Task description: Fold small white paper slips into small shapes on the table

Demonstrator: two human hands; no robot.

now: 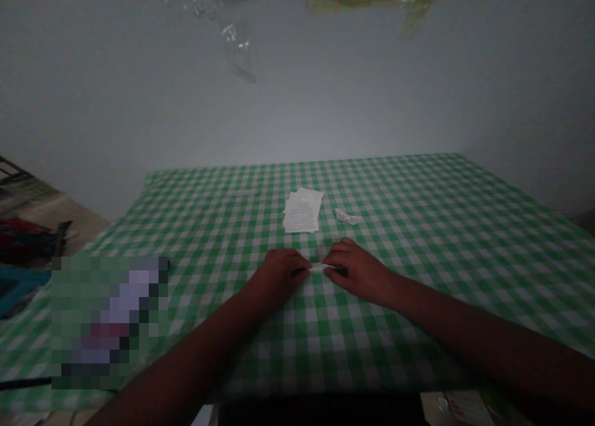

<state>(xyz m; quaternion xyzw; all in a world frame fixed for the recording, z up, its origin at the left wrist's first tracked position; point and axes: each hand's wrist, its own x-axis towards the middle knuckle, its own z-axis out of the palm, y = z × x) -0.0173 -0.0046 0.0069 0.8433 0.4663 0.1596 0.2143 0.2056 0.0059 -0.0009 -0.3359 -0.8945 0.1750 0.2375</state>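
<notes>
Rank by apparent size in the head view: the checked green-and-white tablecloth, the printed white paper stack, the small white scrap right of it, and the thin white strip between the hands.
1. Checked green-and-white tablecloth
2. Printed white paper stack
Unsure: small white scrap, thin white strip; fingers partly hide the strip.

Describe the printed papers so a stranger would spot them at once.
Start with the green-and-white checked tablecloth. Near its middle, just beyond the person's left hand and right hand, lie the printed papers. Unlike the smaller white scrap to their right, they form a loose, overlapping pile, with lines of print on top.
</notes>
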